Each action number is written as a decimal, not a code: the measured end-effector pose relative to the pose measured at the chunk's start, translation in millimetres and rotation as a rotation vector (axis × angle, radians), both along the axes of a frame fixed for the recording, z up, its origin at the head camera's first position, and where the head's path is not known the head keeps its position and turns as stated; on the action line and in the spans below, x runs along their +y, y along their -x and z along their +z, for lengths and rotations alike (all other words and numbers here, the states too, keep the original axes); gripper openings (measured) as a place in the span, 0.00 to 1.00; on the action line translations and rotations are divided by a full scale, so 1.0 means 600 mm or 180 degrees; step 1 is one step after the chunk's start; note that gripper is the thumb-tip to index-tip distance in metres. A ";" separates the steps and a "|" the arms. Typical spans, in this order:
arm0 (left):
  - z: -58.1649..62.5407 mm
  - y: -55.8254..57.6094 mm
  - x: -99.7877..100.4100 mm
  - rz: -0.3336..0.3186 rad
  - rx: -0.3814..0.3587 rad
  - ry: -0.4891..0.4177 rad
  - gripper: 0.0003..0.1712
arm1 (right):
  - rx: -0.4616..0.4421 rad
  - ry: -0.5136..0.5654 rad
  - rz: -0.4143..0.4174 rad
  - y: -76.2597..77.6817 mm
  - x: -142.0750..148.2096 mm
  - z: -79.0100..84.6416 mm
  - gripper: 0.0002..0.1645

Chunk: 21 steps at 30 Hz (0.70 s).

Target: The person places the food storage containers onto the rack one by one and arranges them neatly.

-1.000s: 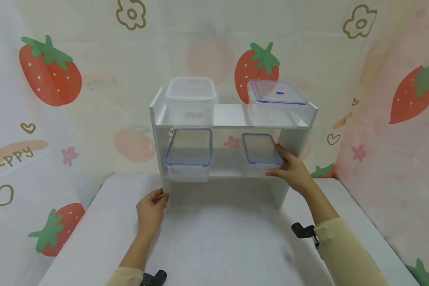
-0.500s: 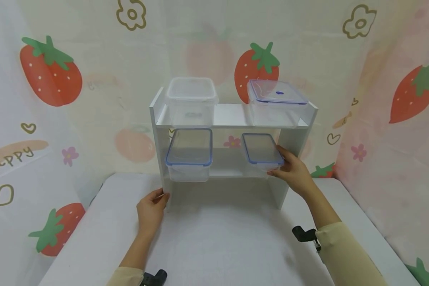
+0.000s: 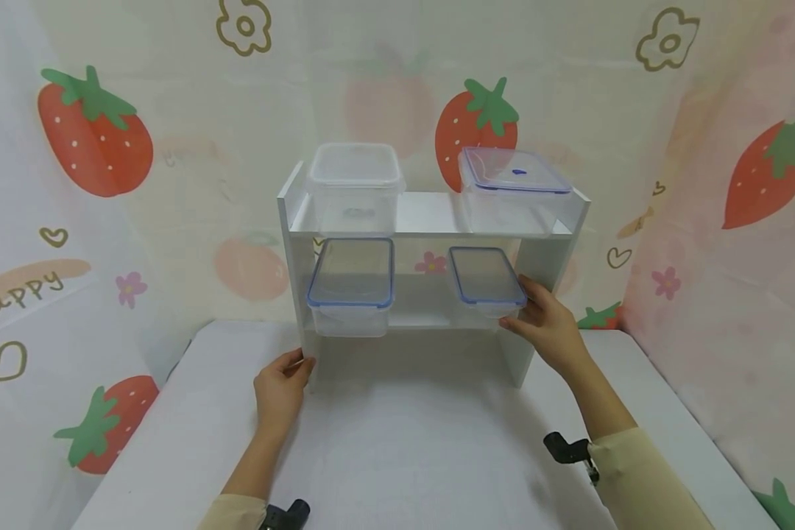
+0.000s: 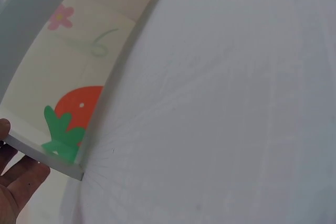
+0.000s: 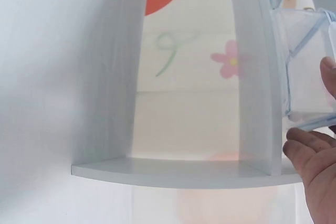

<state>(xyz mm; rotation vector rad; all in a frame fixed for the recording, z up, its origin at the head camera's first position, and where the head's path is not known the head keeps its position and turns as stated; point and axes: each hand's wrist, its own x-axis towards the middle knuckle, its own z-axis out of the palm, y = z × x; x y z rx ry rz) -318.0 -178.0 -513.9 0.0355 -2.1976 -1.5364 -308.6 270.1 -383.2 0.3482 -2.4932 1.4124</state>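
Note:
In the head view, my left hand [image 3: 281, 390] pinches the lower front edge of the left side panel of a white two-tier shelf rack [image 3: 424, 324]. The left wrist view shows thumb and fingers on either side of that panel [image 4: 44, 158]. My right hand [image 3: 550, 327] is at the right front corner of a small clear food container [image 3: 486, 283] with a blue-rimmed lid, on the lower tier. Its thumb is near the container's front, its other fingers by the right side. In the right wrist view the relaxed fingers [image 5: 302, 142] lie beside the lid edge, with the container [image 5: 310, 72] partly cut off.
A larger blue-rimmed container [image 3: 351, 283] sits lower left. On the top tier are a container with a whitish lid [image 3: 355, 188] and one with a purple-blue rimmed lid [image 3: 517, 184]. The rack stands on a white-covered table [image 3: 404, 456] before a strawberry-print backdrop [image 3: 185, 110].
My right hand has shifted slightly right, its fingers sliding back from the small container's side. The container has barely moved. My left hand has stayed on the panel.

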 end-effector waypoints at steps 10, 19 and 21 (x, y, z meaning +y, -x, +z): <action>0.001 -0.001 0.003 0.0002 -0.0027 0.0006 0.18 | 0.0108 0.0010 -0.0080 -0.017 0.002 -0.003 0.52; 0.006 -0.003 0.002 0.0015 -0.0073 0.0040 0.17 | 0.0279 0.0033 -0.0034 -0.033 0.009 -0.008 0.49; 0.008 -0.004 0.001 0.0004 -0.0079 0.0051 0.17 | 0.0298 0.0030 -0.0041 -0.037 0.012 -0.009 0.48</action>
